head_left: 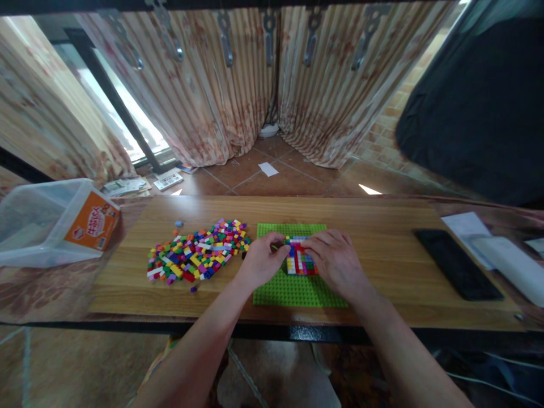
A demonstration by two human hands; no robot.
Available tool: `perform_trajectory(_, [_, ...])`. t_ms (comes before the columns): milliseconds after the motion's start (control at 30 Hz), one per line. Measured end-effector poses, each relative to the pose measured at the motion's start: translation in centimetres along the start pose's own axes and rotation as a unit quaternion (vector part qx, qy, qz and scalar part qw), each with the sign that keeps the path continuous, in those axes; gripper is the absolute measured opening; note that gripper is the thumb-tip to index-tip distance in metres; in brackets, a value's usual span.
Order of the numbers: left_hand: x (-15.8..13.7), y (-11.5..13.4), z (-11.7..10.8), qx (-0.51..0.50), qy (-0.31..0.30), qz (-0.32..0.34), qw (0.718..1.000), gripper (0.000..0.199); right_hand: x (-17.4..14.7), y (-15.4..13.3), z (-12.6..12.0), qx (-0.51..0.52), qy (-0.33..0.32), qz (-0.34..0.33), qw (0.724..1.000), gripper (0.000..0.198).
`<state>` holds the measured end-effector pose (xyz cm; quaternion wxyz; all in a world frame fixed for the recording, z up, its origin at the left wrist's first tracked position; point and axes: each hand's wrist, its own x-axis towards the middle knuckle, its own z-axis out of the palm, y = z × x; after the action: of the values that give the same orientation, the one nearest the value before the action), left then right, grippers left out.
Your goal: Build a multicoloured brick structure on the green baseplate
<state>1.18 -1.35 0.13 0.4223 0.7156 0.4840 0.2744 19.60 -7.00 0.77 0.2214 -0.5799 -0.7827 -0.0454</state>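
Note:
A green studded baseplate [276, 292] lies on the wooden board. On it stands a block of colourful toy bricks [302, 263], built up in rows of white, red, blue, yellow and other colours. My left hand [264, 258] is at the block's left edge, its thumb and fingers curled together. From the right, my right hand [338, 259] reaches over the block, its fingertips bent down and close together on the upper bricks. Whatever small piece either hand may pinch is hidden by the fingers.
Left of the baseplate spreads a heap of loose toy bricks [199, 255], with a few strays around it. A clear plastic bin [42, 226] with an orange label stands at the far left. A black phone-like slab [459, 263] and a white case [512, 266] lie at the right.

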Motion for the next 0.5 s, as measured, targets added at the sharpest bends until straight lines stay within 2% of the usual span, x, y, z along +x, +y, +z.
perform_trajectory(300, [0.0,-0.2,0.1,-0.005,-0.001,-0.004,1.000,0.022,-0.1,0.1,0.7,0.035,0.051,0.019,0.998,0.014])
perform_trajectory(500, [-0.1,0.3,0.0,0.017,0.002,-0.008,1.000,0.021,-0.1,0.3,1.4,0.129,0.069,0.102,0.984,0.010])
